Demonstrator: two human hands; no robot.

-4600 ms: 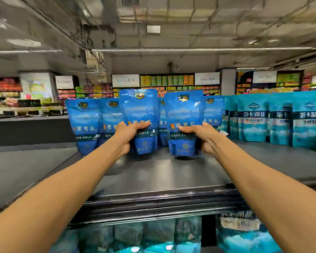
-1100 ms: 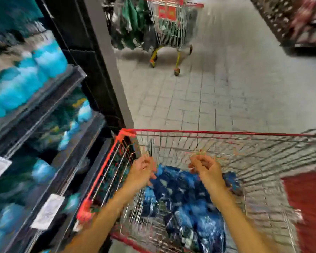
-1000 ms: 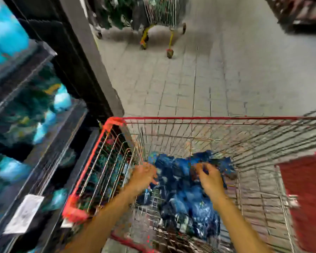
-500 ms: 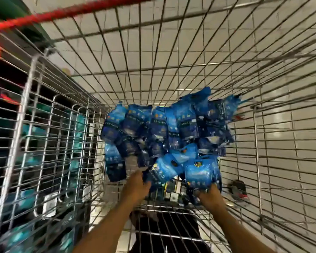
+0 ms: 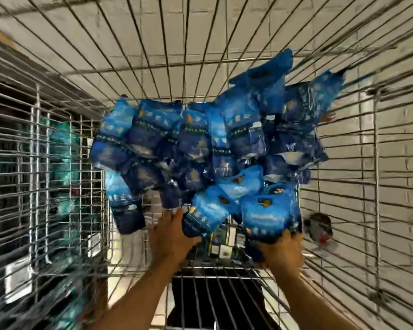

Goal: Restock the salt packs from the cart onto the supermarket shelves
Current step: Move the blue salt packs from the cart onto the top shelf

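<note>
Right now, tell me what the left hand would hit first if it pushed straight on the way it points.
The left hand already grips a blue salt pack. Pushed straight on, it would probably run into the heap of salt packs just beyond, though blur leaves the depth uncertain.

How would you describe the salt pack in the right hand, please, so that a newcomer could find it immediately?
Look inside the wire cart at the heap of blue salt packs. At the heap's near right corner, the right hand grips the bottom of one salt pack. It is a brighter blue than the darker packs behind and stands nearest the cart's right wall.
</note>
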